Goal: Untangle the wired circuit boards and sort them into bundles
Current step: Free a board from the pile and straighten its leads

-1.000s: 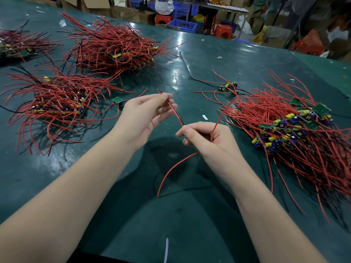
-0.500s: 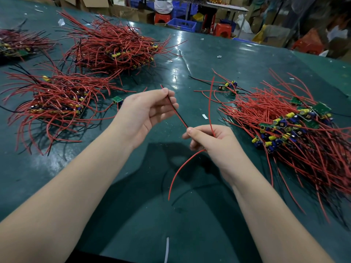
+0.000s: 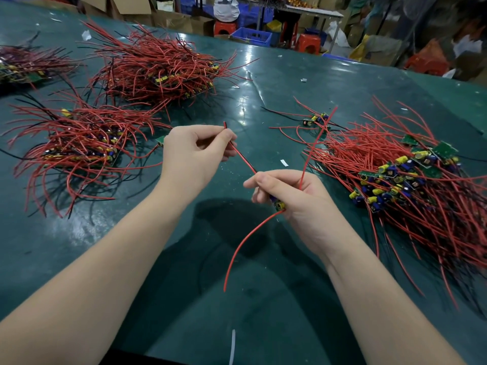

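My right hand point(image 3: 292, 198) grips a small circuit board point(image 3: 276, 202) with yellow and blue parts, mostly hidden in the fist. Red wires leave it: one point(image 3: 243, 241) curls down toward me, one point(image 3: 313, 146) rises up to the right. A red and black wire pair point(image 3: 243, 158) runs taut from that fist to my left hand point(image 3: 195, 159), which pinches its far end between thumb and fingers. A big tangled pile of wired boards point(image 3: 400, 177) lies to the right of my right hand.
Sorted bundles of red-wired boards lie on the green table point(image 3: 263, 299): one at left point(image 3: 79, 146), one at back centre point(image 3: 155, 67), one at far left point(image 3: 23, 65). A single wired board point(image 3: 317, 118) lies apart. Boxes, stools and crates stand beyond the far edge.
My right hand has dropped slightly toward me, exposing the board's yellow part under the fist. The upright red wire has swung to the right. My left hand keeps its pinch on the wire end.
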Motion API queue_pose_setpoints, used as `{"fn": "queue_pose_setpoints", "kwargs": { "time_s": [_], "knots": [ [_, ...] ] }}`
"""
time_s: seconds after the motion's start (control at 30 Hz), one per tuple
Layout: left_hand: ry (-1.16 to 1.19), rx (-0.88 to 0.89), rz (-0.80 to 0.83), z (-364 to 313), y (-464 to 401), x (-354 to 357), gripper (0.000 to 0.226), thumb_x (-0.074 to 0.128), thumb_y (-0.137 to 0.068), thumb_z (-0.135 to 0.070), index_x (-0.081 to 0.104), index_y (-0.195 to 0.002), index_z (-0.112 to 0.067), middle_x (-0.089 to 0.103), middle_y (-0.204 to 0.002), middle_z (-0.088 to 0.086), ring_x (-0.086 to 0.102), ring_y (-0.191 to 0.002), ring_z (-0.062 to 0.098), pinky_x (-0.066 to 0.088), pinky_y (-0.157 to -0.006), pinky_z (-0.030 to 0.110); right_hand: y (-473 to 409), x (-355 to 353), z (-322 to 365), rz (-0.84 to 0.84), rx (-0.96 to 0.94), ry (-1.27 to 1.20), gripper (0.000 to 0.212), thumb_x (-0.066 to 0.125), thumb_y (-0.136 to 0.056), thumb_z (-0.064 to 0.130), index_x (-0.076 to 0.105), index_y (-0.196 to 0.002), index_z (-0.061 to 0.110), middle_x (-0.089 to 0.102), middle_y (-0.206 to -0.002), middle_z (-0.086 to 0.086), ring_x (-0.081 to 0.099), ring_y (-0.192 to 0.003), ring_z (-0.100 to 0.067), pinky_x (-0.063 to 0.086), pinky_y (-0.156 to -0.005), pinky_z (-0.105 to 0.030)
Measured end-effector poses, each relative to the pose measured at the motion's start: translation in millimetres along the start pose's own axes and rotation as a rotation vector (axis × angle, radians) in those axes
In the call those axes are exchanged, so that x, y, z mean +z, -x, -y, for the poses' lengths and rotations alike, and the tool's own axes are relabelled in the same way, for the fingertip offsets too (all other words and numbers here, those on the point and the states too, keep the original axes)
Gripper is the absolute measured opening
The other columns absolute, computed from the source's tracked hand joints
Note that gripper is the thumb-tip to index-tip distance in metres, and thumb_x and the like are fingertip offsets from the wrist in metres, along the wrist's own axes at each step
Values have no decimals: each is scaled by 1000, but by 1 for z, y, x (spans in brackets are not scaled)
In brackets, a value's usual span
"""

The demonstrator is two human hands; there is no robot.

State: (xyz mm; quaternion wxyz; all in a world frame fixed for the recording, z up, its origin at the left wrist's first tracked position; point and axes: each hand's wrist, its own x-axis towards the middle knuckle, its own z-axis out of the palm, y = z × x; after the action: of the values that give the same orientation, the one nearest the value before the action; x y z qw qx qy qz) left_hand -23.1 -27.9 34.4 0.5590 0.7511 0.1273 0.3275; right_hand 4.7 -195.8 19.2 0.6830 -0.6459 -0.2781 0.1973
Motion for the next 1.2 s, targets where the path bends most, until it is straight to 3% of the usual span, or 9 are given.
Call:
{"fn": "queue_pose_setpoints", "kwargs": {
  "time_s": [0.13,0.27,0.4,0.5,0.67,0.9,1.2],
  "knots": [
    [213,-194,43,-2,-1,-1,20,57,-91,-4,70,-76,-8,69,-64,1,66,-57,8,56,-62,20,0,0,-1,15,11,-1,20,62,-84,28,78,-81,16,63,-64,2,57,-73,-13,42,-81,-27],
    [557,-560,151,-5,-3,-2,20,55,-93,-10,67,-78,-8,70,-62,-1,66,-57,6,53,-54,15,1,-1,0,55,-3,24,19,63,-84,30,79,-82,20,64,-65,2,58,-76,-14,41,-84,-33],
    [701,-704,171,-5,-6,-6,24,56,-92,-11,71,-74,-8,70,-65,-1,68,-59,7,53,-52,15,0,-2,0,59,5,49,20,63,-84,33,78,-83,21,65,-66,2,59,-77,-15,41,-85,-36],
    [716,-703,188,-5,-7,-7,34,58,-91,-13,75,-62,-11,71,-67,-1,67,-60,6,54,-53,16,0,-2,-1,49,12,47,20,63,-84,33,79,-84,21,65,-67,1,59,-77,-14,42,-85,-33],
    [736,-658,209,-3,-8,-8,19,59,-93,-19,72,-81,-15,72,-73,-5,66,-63,5,54,-56,15,1,0,-4,-16,-2,79,21,60,-89,28,78,-86,18,67,-69,2,60,-72,-7,45,-73,-13],
    [639,-554,312,-2,-6,-3,21,52,-97,-30,69,-91,-19,73,-82,-7,67,-71,5,55,-65,15,-1,5,-3,-77,25,2,22,58,-94,15,76,-82,11,65,-66,-1,58,-63,-10,45,-61,-12],
    [560,-553,405,-5,-3,2,36,45,-97,-41,67,-106,-14,74,-94,-2,69,-77,8,57,-70,20,-3,3,-6,-169,54,-41,23,58,-94,16,76,-79,13,66,-67,-2,58,-64,-13,51,-65,-20]
  ]
}}
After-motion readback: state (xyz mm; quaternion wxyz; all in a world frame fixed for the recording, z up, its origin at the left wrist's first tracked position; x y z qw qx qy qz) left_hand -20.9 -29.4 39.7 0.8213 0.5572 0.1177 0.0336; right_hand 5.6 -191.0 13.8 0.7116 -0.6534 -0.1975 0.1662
